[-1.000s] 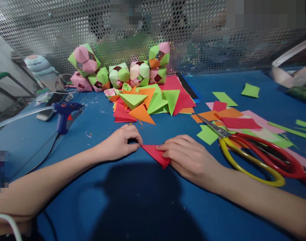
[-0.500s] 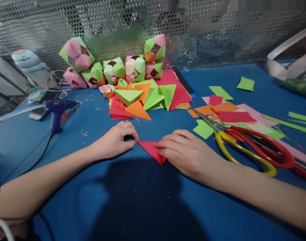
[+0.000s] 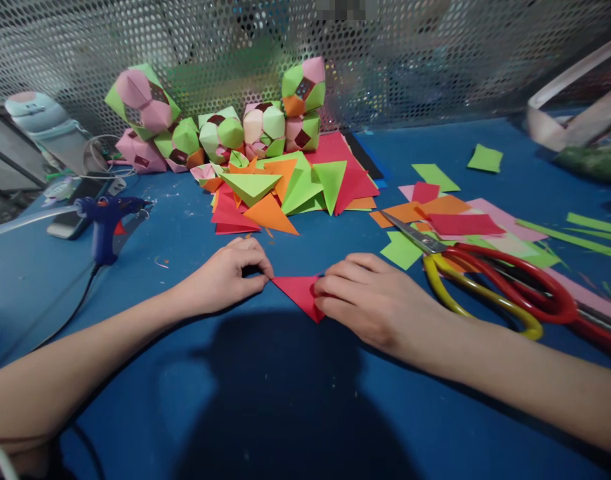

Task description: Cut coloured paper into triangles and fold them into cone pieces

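Note:
A red folded paper triangle (image 3: 296, 293) lies on the blue table, its long edge away from me and a point toward me. My left hand (image 3: 235, 275) pinches its left corner between thumb and forefinger. On the right side, the fingers of my right hand (image 3: 368, 297) press together on the paper and cover its right corner. Beyond the hands is a pile of folded green, orange and red papers (image 3: 270, 217). Behind that pile, several folded paper balls (image 3: 222, 137) in pink and green stand in a row, some stacked.
Red-handled scissors and yellow-handled scissors (image 3: 450, 297) lie beside my right forearm, near paper scraps (image 3: 465, 225). A blue glue gun (image 3: 104, 230) with its cord, a phone (image 3: 71, 223) and a bottle (image 3: 48, 123) are at the left. A metal mesh (image 3: 410, 73) rises behind.
The view has shifted slightly, so most things appear a little further left and up. My right fingers have slid slightly along the red triangle, showing more of its top edge.

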`<state>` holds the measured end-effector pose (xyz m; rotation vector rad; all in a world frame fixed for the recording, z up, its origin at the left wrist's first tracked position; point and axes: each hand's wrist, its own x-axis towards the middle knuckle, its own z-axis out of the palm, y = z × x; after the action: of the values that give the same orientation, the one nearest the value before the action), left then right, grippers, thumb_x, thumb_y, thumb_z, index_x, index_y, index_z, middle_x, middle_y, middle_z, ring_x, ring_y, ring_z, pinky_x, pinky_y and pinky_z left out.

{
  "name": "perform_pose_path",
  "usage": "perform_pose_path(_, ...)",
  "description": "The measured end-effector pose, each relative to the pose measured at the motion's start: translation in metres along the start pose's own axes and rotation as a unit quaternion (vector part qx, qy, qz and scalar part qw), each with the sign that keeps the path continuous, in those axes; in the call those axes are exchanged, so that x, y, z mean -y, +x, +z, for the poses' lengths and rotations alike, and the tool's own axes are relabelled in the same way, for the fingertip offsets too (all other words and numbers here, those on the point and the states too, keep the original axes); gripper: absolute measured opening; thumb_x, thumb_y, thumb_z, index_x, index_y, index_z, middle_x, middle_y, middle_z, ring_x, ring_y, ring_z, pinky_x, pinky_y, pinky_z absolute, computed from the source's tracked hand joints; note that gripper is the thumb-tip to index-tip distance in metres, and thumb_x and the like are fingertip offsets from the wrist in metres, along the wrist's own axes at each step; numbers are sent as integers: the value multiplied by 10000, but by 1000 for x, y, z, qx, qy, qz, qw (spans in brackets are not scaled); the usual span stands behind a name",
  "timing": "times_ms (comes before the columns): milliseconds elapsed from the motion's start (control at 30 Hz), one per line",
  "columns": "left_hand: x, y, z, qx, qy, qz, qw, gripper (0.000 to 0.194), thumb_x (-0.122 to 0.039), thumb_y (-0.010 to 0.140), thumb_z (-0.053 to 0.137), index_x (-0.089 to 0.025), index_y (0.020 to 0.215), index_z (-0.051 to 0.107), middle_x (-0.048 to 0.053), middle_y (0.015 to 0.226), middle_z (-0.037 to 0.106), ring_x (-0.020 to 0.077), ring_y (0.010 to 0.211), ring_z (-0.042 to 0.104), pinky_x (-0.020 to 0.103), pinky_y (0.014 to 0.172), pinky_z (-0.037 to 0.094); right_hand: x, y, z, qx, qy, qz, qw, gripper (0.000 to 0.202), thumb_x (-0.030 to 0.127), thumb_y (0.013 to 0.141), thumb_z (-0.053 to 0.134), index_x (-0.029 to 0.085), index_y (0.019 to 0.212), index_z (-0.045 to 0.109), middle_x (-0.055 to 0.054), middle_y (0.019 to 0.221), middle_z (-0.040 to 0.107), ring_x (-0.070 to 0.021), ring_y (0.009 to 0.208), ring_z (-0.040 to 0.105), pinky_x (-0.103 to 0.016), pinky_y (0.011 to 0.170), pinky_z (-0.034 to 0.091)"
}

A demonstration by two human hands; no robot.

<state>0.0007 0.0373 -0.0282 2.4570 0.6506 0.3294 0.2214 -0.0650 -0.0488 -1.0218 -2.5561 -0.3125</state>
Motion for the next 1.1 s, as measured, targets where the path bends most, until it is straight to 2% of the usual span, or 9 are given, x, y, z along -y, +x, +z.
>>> perform_pose_path(200,1,-1,1,-4,11,4,1000,116,-143,823,528,-184,781,628,7,813,577,147,864,524,300,829,426,-2,0,0,11,-3,-3,1000,353,104,930,377,186,738,661,-31,791,691,-179,776,533,-351,782,349)
perform_pose_path(300,-2,-2,4,-26,41,11,999,124,-131,824,524,-178,799,636,16,821,590,152,858,524,308,834,423,-2,0,0,14,6,-2,1000,350,106,933,377,184,737,657,-33,801,693,-179,793,542,-355,798,345)
perform_pose_path(400,-10,-6,8,-76,96,49,991,159,-131,842,507,-177,833,659,48,885,605,165,869,520,321,826,421,-2,1,-2,20,10,2,1000,351,110,936,376,185,729,650,-33,795,691,-176,797,546,-355,806,344)
perform_pose_path(467,-18,-9,12,-87,121,96,984,180,-130,856,496,-181,854,669,65,934,614,171,892,520,326,836,420,-2,1,-2,17,10,2,1000,351,117,941,369,184,739,648,-32,785,688,-173,787,546,-349,795,347)
perform_pose_path(567,-28,-15,20,-54,126,165,977,200,-119,873,477,-175,937,658,77,972,632,172,905,531,322,836,428,-2,1,0,5,5,-3,1000,335,119,937,377,181,752,650,-32,772,687,-172,765,543,-343,769,350)
perform_pose_path(633,-32,-17,26,-25,124,180,976,208,-127,890,460,-164,985,641,81,981,647,167,880,542,314,815,440,-3,1,1,1,-1,-5,1000,319,108,922,394,182,742,647,-33,766,687,-174,762,541,-344,764,352)
perform_pose_path(800,-34,-18,37,-3,110,180,978,213,-146,917,431,-149,967,639,84,979,666,164,892,574,323,830,456,-3,-1,2,-7,-6,-8,1000,302,77,892,414,186,712,631,-32,752,686,-172,752,543,-347,779,360)
perform_pose_path(1100,-31,-18,39,-9,113,174,978,220,-163,919,436,-176,1002,638,77,996,663,162,924,579,328,835,464,-4,0,-1,-9,-7,-11,1000,306,73,885,419,185,690,625,-29,755,684,-171,746,539,-344,784,357)
